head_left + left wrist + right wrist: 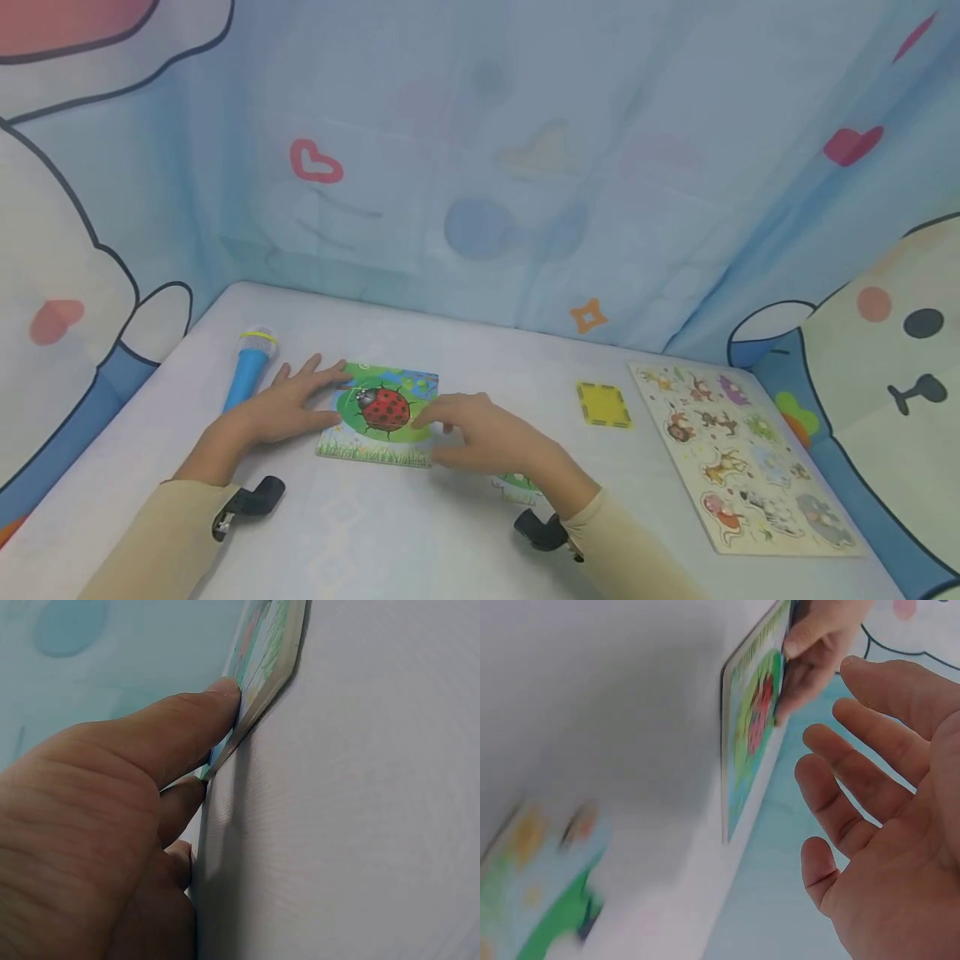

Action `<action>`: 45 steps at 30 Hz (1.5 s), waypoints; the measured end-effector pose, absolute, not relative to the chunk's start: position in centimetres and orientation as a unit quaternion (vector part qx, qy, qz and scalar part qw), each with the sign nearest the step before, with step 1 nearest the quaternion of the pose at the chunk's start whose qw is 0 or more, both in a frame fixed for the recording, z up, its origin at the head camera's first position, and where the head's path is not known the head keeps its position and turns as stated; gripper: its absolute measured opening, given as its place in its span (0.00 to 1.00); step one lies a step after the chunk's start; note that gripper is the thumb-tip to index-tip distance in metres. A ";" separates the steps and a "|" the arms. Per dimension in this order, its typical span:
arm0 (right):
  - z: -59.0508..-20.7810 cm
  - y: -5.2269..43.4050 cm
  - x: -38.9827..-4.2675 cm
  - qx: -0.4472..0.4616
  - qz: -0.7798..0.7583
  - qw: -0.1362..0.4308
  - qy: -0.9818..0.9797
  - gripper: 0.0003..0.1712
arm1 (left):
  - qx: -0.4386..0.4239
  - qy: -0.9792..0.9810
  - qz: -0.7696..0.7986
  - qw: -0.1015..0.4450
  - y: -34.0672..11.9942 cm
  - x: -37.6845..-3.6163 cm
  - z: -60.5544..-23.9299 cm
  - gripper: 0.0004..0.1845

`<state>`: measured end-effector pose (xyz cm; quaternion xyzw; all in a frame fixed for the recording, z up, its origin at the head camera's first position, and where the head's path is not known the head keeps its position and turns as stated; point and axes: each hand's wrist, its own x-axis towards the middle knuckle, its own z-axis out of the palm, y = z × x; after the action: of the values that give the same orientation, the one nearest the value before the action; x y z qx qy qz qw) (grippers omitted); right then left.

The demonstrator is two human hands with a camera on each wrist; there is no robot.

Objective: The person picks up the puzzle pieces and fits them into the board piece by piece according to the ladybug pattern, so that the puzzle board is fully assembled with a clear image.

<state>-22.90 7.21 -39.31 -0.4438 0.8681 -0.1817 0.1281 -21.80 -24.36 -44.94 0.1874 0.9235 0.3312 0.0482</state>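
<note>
A square ladybug puzzle board (384,410), green and blue with a red ladybug, lies flat on the white table. My left hand (288,406) rests at its left edge with the fingers spread. In the left wrist view the thumb (217,701) touches the board's edge. My right hand (487,433) is over the board's right side, its fingers slightly bent. The right wrist view shows that hand (900,795) with nothing in it, its fingertips apart from the board (751,739). Partly hidden beneath the right hand is another printed puzzle piece (519,490).
A blue toy microphone (246,375) lies left of the left hand. Right of the right hand is a yellow square frame (604,405). A wooden animal puzzle board (742,458) lies at the table's right side. A printed blue curtain (480,167) hangs behind the table.
</note>
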 end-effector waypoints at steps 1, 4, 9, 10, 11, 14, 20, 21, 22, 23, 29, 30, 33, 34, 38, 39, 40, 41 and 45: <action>-39.2 7.8 -22.8 -0.435 -0.185 0.128 0.872 0.20 | 0.187 0.924 0.331 0.048 -24.4 -21.8 -45.0 0.32; -39.2 9.4 -22.5 -0.420 -0.191 0.122 0.879 0.19 | 0.187 0.924 0.330 0.047 -24.4 -21.8 -45.0 0.32; -39.8 12.2 -22.3 -0.404 -0.181 0.104 0.891 0.19 | 0.188 0.924 0.330 0.046 -24.4 -21.6 -44.9 0.32; -39.9 12.7 -22.3 -0.401 -0.177 0.100 0.893 0.19 | 0.188 0.924 0.329 0.047 -24.4 -21.6 -44.9 0.32; -40.0 13.2 -22.2 -0.399 -0.175 0.097 0.895 0.19 | 0.188 0.924 0.329 0.047 -24.4 -21.6 -44.9 0.32; -40.1 14.5 -22.1 -0.389 -0.172 0.093 0.900 0.19 | 0.188 0.924 0.330 0.047 -24.4 -21.5 -44.7 0.33; -40.5 16.2 -21.6 -0.350 -0.155 0.114 0.917 0.22 | 0.190 0.923 0.332 0.038 -24.8 -21.6 -44.8 0.32; -40.5 16.4 -21.5 -0.345 -0.147 0.116 0.920 0.23 | 0.190 0.923 0.333 0.037 -24.8 -21.6 -44.8 0.32; -40.6 16.5 -21.4 -0.341 -0.139 0.118 0.922 0.23 | 0.189 0.923 0.333 0.037 -24.9 -21.7 -44.9 0.32; -40.6 16.7 -21.3 -0.337 -0.134 0.121 0.924 0.24 | 0.190 0.923 0.333 0.037 -24.9 -21.7 -44.9 0.32; -41.0 17.3 -20.8 -0.341 -0.090 0.123 0.928 0.27 | 0.192 0.921 0.335 0.043 -25.1 -21.9 -45.1 0.33; -41.1 17.4 -20.7 -0.344 -0.084 0.121 0.927 0.27 | 0.191 0.921 0.336 0.044 -25.1 -21.9 -45.1 0.33; -41.2 17.6 -20.6 -0.355 -0.083 0.110 0.925 0.26 | 0.191 0.922 0.335 0.046 -25.0 -21.9 -45.1 0.33; -41.3 17.7 -20.6 -0.358 -0.085 0.105 0.924 0.26 | 0.191 0.922 0.334 0.046 -25.0 -21.9 -45.0 0.33; -41.4 17.8 -20.8 -0.369 -0.099 0.084 0.920 0.26 | 0.190 0.921 0.335 0.049 -24.8 -21.9 -45.0 0.33; -41.4 17.7 -20.8 -0.370 -0.102 0.079 0.920 0.26 | 0.190 0.921 0.336 0.049 -24.7 -21.9 -45.0 0.33; -41.5 17.7 -20.8 -0.373 -0.104 0.075 0.919 0.26 | 0.191 0.921 0.337 0.050 -24.7 -21.9 -45.0 0.33; -41.5 17.5 -20.9 -0.376 -0.107 0.072 0.918 0.25 | 0.192 0.920 0.338 0.050 -24.7 -21.8 -45.0 0.33; -41.5 16.8 -21.0 -0.380 -0.114 0.062 0.916 0.25 | 0.193 0.920 0.337 0.050 -24.5 -21.9 -45.2 0.33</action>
<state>-20.97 16.84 -41.47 -0.3796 0.9160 -0.1139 0.0620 -21.87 -24.52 -45.22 0.1925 0.9201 0.3373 0.0505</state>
